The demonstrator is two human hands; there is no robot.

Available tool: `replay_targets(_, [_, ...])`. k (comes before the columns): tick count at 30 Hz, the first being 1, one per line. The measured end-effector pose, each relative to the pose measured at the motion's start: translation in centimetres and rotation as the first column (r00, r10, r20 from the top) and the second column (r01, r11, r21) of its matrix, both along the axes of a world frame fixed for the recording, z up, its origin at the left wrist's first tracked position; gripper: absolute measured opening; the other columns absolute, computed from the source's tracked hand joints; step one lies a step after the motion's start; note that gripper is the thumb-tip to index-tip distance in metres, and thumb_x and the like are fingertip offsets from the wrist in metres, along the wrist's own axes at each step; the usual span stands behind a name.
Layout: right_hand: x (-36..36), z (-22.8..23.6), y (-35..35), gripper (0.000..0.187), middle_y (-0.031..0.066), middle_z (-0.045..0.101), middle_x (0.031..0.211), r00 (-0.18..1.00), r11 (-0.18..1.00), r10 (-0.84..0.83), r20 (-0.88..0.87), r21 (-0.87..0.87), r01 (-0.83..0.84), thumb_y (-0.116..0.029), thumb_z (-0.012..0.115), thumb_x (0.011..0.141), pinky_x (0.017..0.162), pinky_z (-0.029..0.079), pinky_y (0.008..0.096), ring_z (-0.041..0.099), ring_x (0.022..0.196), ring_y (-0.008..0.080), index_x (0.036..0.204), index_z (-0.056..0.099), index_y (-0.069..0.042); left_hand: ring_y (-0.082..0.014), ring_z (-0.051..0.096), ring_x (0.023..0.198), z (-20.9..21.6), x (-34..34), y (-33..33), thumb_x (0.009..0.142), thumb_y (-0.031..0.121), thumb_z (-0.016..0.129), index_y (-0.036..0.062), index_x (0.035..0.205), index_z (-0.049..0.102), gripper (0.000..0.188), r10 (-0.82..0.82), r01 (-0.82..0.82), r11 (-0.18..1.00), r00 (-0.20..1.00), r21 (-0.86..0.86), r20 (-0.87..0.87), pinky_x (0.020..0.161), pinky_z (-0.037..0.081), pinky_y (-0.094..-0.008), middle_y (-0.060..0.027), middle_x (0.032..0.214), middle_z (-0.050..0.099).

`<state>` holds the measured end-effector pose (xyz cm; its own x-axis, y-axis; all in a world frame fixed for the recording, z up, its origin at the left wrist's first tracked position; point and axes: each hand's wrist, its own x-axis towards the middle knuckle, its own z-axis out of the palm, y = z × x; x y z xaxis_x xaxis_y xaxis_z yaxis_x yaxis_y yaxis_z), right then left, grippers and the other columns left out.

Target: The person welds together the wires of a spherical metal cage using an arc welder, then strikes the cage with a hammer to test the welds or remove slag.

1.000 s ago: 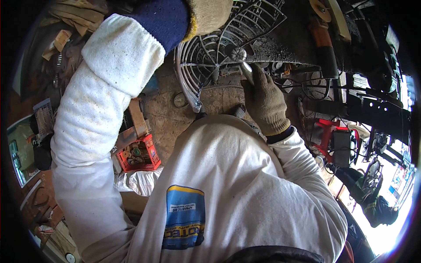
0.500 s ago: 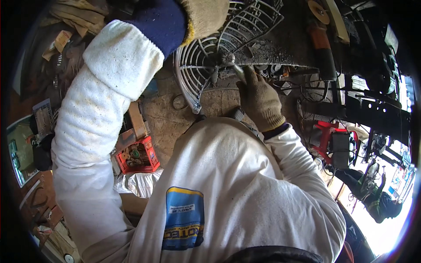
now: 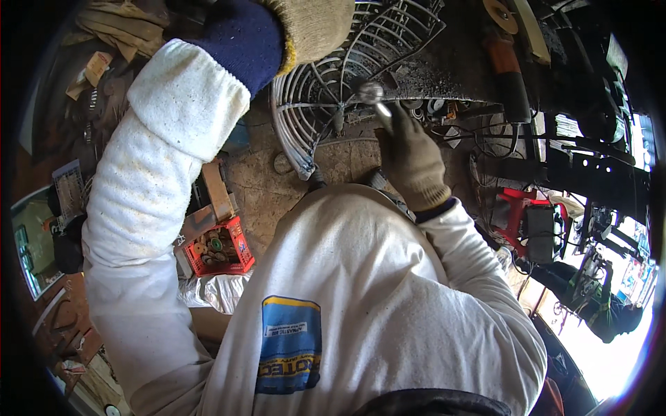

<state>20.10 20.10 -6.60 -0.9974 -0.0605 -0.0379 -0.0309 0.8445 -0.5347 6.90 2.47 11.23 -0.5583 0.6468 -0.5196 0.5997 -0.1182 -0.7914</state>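
My right hand [image 3: 411, 156], in a tan knit glove, is closed around the handle of a hammer [image 3: 372, 94]. The shiny rounded head is raised over a round wire guard [image 3: 295, 114] of concentric metal bars, like a fan guard, on a dark work surface. My left hand [image 3: 319, 28], also gloved, rests by the guard's upper left part. Its fingers run to the picture's top edge and are hidden, so its grip does not show. The guard's lower left rim hangs past the edge of the work surface.
An angle grinder [image 3: 505, 76] lies at the right of the surface. Below left, a red crate [image 3: 243, 249] holds several discs. A red stand [image 3: 512, 218] is at right, and another person [image 3: 600, 305] is far right. Cardboard and scrap lie along the left.
The hammer head has lifted and tilted slightly, away from the guard's centre. My left hand has shifted a little left. The person at far right has moved slightly.
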Motion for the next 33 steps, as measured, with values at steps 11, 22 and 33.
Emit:
replay_targets(11, [1.5,-2.0,4.1,0.046,0.0239,0.065,0.106,0.962,0.968,-0.229,-0.151,-0.140,0.209,-0.028,0.061,0.093,0.074,0.054,0.0479,0.066,0.092,0.0415,0.133,0.050,-0.008,-0.0310,0.060,0.117,-6.8,-4.2,-8.8,0.085,0.009,0.063,0.0012,0.107,0.067,0.024,-0.160,-0.005,0.689,0.974,0.725,0.160,0.100,0.050,-0.0393,-0.0203,0.131,0.058])
replay_targets(22, [-6.2,0.8,8.2,0.038,0.0139,0.064,0.111,0.972,0.948,0.115,-0.206,0.314,-0.046,-0.023,0.063,0.088,0.080,0.055,0.0452,0.065,0.101,0.0334,0.125,0.061,-0.023,-0.0157,0.061,0.097,-4.2,1.9,-17.0,0.095,0.018,0.060,0.0009,0.121,0.062,0.031,-0.325,-0.800,-0.554,0.464,0.232,0.824,0.081,0.052,-0.0302,-0.0052,0.112,0.065])
replay_targets(33, [1.3,7.0,-0.7,0.065,0.0138,0.065,0.116,0.769,-0.025,0.627,0.124,-0.984,0.179,-0.054,0.050,0.098,0.085,0.053,0.0313,0.065,0.098,0.0201,0.134,0.052,0.000,-0.0313,0.064,0.109,-2.4,6.7,-17.7,0.092,0.012,0.060,0.0094,0.122,0.061,0.030,-0.206,-0.446,-0.262,0.892,0.856,0.403,0.088,0.055,-0.0408,-0.0154,0.122,0.064])
